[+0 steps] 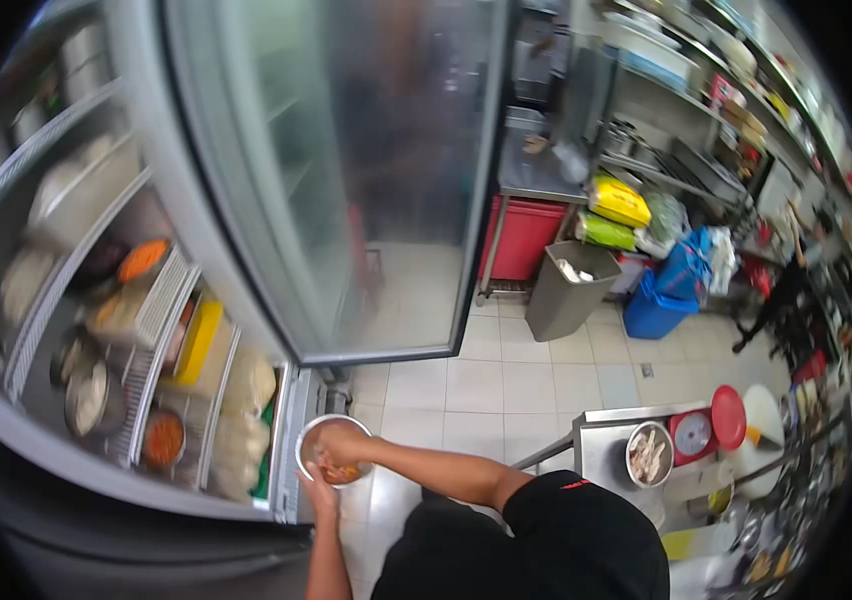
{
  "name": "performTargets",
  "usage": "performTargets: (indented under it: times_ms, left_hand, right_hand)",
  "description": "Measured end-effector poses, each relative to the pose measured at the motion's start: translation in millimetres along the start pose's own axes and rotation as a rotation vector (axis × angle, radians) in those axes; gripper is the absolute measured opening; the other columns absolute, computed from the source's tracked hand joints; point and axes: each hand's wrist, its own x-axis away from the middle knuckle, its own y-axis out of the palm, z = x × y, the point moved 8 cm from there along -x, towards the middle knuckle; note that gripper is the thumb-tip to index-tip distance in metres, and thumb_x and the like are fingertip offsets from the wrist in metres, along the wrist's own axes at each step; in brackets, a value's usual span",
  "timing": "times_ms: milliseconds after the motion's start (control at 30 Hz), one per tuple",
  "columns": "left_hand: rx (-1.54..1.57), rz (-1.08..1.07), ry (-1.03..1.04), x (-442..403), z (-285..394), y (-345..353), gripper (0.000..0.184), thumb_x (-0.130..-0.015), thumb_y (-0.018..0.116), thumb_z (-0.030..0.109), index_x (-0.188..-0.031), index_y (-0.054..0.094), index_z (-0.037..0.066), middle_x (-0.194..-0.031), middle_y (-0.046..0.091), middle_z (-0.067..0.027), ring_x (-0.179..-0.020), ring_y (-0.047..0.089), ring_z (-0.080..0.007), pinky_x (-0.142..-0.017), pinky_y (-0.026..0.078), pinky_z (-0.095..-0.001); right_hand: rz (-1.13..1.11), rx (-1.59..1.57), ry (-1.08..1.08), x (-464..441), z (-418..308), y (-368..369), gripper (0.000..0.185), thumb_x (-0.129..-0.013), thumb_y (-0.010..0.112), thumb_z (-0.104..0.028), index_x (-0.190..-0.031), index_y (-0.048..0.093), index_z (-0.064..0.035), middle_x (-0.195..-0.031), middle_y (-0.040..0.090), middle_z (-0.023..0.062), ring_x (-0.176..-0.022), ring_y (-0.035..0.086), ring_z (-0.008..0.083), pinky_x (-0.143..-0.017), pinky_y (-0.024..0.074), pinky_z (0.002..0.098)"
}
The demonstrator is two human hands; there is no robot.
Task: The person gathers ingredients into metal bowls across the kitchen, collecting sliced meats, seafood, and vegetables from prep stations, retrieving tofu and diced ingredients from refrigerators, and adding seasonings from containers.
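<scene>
A round metal bowl point(303, 436) with orange-red food point(338, 472) inside is held in front of the open fridge. My left hand point(320, 492) grips its near rim, fingers closed against the side. Inside the bowl, my right hand point(342, 444) has its fingers bent together down at the food; what they hold is too small to make out. Just left of the bowl are the fridge shelves point(158, 365), with a bowl of orange food point(163, 437), a yellow-edged container point(198, 342) and pale filled bags point(244, 440).
The fridge's glass door point(386, 200) stands open ahead. Beyond it are a grey bin point(568, 300) and a blue bin point(658, 308). At right, a steel table point(601, 455) holds a bowl of pale pieces point(649, 455) and a scale point(692, 434). A person point(784, 290) stands far right.
</scene>
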Motion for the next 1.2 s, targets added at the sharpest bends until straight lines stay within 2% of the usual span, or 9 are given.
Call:
performTargets:
  times_ms: [100,200,367,567,667,733,1033,1100,1200]
  left_hand:
    - [0.037,-0.136,0.013,6,36,57,0.080,-0.095,0.036,0.051,-0.141,0.014,-0.010,-0.145,0.022,-0.0269,-0.135,0.025,-0.0337,-0.110,0.020,-0.0348]
    - [-0.022,-0.279,-0.018,-22,12,110,0.079,-0.095,0.036,0.050,-0.141,0.014,-0.010,-0.147,0.020,-0.0269,-0.135,0.025,-0.0338,-0.111,0.020,-0.0350]
    - [-0.143,-0.369,-0.027,-36,20,180,0.077,-0.096,0.035,0.048,-0.140,0.015,-0.011,-0.144,0.025,-0.0287,-0.134,0.027,-0.0341,-0.110,0.021,-0.0342]
    - [-0.163,-0.500,0.094,-52,3,204,0.066,-0.097,0.039,0.040,-0.139,0.019,-0.007,-0.132,0.041,-0.0234,-0.121,0.043,-0.0308,-0.101,0.035,-0.0364]
    - [-0.527,-0.726,0.128,-31,-32,187,0.046,-0.096,0.042,0.033,-0.125,0.049,-0.002,-0.126,0.053,-0.0226,-0.112,0.054,-0.0302,-0.092,0.042,-0.0391]
    - [-0.493,-0.449,-0.143,23,45,176,0.061,-0.095,0.041,0.048,-0.119,0.053,-0.007,-0.111,0.059,-0.0237,-0.103,0.057,-0.0309,-0.088,0.043,-0.0404]
    - [-0.476,-0.698,-0.045,41,-22,192,0.064,-0.096,0.039,0.048,-0.132,0.034,-0.005,-0.114,0.056,-0.0273,-0.107,0.055,-0.0338,-0.090,0.042,-0.0409]
    - [-0.448,-0.738,-0.048,51,-29,198,0.065,-0.096,0.039,0.048,-0.133,0.033,-0.005,-0.115,0.056,-0.0274,-0.108,0.054,-0.0340,-0.090,0.042,-0.0408]
    - [-0.415,-0.800,-0.038,67,-43,200,0.065,-0.096,0.039,0.048,-0.134,0.031,-0.004,-0.115,0.055,-0.0276,-0.108,0.054,-0.0344,-0.091,0.042,-0.0406]
  right_hand:
    - [0.249,-0.049,0.266,27,40,-35,0.020,-0.066,0.065,-0.018,-0.082,0.071,-0.0077,-0.074,0.065,0.0151,-0.069,0.061,0.0333,-0.066,0.0490,0.0423]
    - [0.495,0.287,-0.070,66,65,-52,0.015,-0.070,0.063,-0.024,-0.071,0.069,-0.0094,-0.079,0.066,0.0159,-0.067,0.063,0.0328,-0.061,0.0489,0.0438]
    - [0.817,-0.897,0.456,117,227,-146,0.011,-0.082,0.056,-0.005,-0.088,0.065,-0.0010,-0.093,0.066,0.0090,-0.061,0.060,0.0128,-0.056,0.0509,0.0283]
    - [1.630,-0.624,0.528,180,396,-347,0.026,-0.093,0.051,-0.028,-0.093,0.064,-0.0053,-0.082,0.065,0.0014,-0.048,0.039,0.0060,-0.044,0.0316,0.0251]
    - [1.357,-0.897,0.601,143,408,-400,0.037,-0.094,0.049,-0.039,-0.100,0.064,-0.0058,-0.078,0.064,0.0012,-0.045,0.031,0.0058,-0.040,0.0246,0.0255]
    - [1.250,-0.884,0.667,122,425,-411,0.041,-0.094,0.047,-0.042,-0.101,0.064,-0.0053,-0.073,0.060,0.0007,-0.045,0.028,0.0059,-0.040,0.0223,0.0255]
    - [1.053,-0.617,0.841,114,433,-417,0.054,-0.095,0.043,-0.045,-0.112,0.062,0.0029,-0.058,0.050,0.0007,-0.058,0.048,0.0133,-0.054,0.0386,0.0352]
    - [1.351,-0.462,0.641,138,411,-407,0.054,-0.095,0.043,-0.045,-0.092,0.065,0.0039,-0.058,0.049,0.0028,-0.062,0.047,0.0125,-0.056,0.0385,0.0359]
    - [1.246,-0.371,0.637,178,349,-376,0.056,-0.095,0.043,-0.044,-0.070,0.056,0.0034,-0.058,0.044,0.0031,-0.059,0.041,0.0109,-0.054,0.0363,0.0349]
